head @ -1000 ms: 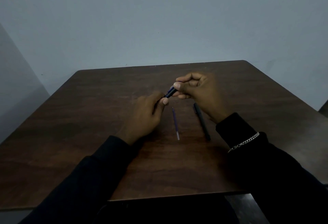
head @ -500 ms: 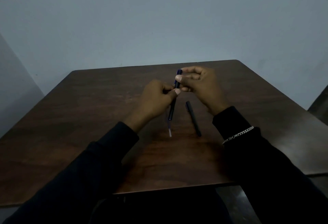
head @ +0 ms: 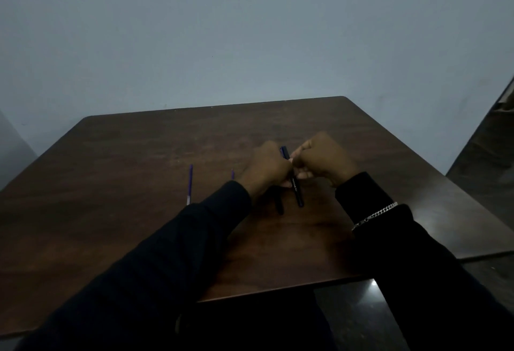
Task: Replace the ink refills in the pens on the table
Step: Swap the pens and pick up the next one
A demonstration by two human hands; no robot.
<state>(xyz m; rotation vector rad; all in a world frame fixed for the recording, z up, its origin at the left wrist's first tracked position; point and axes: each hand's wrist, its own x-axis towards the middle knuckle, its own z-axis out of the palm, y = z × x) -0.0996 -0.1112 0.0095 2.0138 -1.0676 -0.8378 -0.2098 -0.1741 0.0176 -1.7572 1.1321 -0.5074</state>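
Two hands meet over the right-centre of the worktop [head: 125,211], both on one black pen [head: 295,185].

- Left hand [head: 265,168]: fingers curled, gripping the barrel from the left side.
- Right hand [head: 324,161]: also curled, pinching the same pen nearer its far end.
- The black pen is tilted. Its far end pokes up between the knuckles and its near end points back toward the person. White print on the barrel is too small to read. Can't tell if the near end touches the surface.
- Second pen [head: 279,206]: dark, on the worktop just left of the held one. It is mostly hidden under the left wrist, with only the near end showing.
- Refill [head: 190,183]: thin and purple, lying flat well left of the hands, with a pale tip at the near end.
- Second refill [head: 232,175]: only its far tip shows above the left sleeve [head: 167,253], between the first refill and the left hand.

Surface: dark brown woodgrain with rounded far corners and a faint sheen.

Room: dim. A plain pale blue-grey wall [head: 250,30] stands right behind the far edge. A dark slanted panel [head: 489,150] sits at the right border; can't tell what it is. The glossy dark floor [head: 358,314] below the near edge carries a patch of reflected light.

Both sleeves are black, and a silver chain bracelet [head: 375,215] lies over the right sleeve [head: 417,267].
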